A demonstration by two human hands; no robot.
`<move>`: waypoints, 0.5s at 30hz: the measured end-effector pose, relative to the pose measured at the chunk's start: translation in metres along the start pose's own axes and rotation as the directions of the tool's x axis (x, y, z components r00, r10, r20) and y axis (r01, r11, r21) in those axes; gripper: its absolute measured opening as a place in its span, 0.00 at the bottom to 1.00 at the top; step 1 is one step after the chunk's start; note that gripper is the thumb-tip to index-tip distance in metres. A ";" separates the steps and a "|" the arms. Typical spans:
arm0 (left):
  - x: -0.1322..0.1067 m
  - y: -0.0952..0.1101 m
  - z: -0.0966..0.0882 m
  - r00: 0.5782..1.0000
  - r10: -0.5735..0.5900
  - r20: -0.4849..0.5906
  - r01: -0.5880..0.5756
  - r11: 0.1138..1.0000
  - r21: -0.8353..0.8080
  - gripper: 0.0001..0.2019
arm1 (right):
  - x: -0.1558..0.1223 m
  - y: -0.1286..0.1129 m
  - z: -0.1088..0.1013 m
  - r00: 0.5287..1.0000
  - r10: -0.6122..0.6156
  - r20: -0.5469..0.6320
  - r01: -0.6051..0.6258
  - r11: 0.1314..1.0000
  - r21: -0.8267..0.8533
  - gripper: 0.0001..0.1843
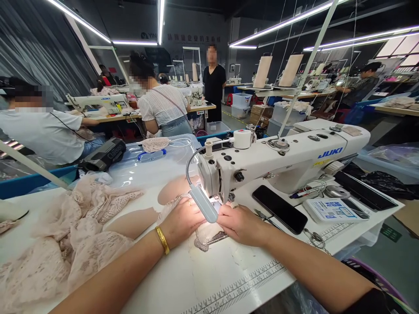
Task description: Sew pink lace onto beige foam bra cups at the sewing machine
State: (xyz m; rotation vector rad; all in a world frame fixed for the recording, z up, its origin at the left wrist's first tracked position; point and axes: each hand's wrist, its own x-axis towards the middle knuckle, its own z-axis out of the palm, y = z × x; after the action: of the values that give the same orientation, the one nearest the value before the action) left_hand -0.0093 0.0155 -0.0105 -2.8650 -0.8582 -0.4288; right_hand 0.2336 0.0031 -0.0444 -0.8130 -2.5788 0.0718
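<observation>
Both of my hands are at the needle end of a white JUKI sewing machine. My left hand, with a gold bangle at the wrist, is closed on a piece of beige lace fabric; the lamp hides its fingertips. Opposite it, on the right of the needle area, my right hand has curled fingers pinching the edge of the same fabric. A grey lamp head hangs between the hands and covers the needle and presser foot. More of the beige cloth stretches out behind my left hand.
A heap of beige lace spreads over the table's left side. Right of my hands lie a black phone, small snips and a blue-white box. A printed ruler runs along the front edge. Co-workers sit at machines beyond; one person stands.
</observation>
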 end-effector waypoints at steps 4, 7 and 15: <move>0.000 -0.003 -0.001 1.000 -0.023 -0.006 0.022 0.999 -0.033 0.13 | 0.002 -0.002 -0.001 1.000 0.024 0.018 -0.025 1.000 0.010 0.07; 0.000 -0.005 -0.003 0.998 -0.056 -0.008 0.056 0.998 -0.031 0.13 | 0.004 -0.004 -0.001 0.998 0.055 0.042 -0.055 0.999 -0.004 0.07; 0.001 -0.005 0.002 0.995 -0.096 -0.039 0.095 0.995 -0.034 0.12 | 0.002 -0.002 0.001 1.000 0.010 -0.003 -0.010 0.999 0.042 0.09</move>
State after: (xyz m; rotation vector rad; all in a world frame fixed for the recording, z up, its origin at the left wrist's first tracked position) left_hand -0.0111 0.0206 -0.0117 -2.8419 -0.9931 -0.5134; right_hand 0.2310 0.0027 -0.0447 -0.8097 -2.5612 0.1275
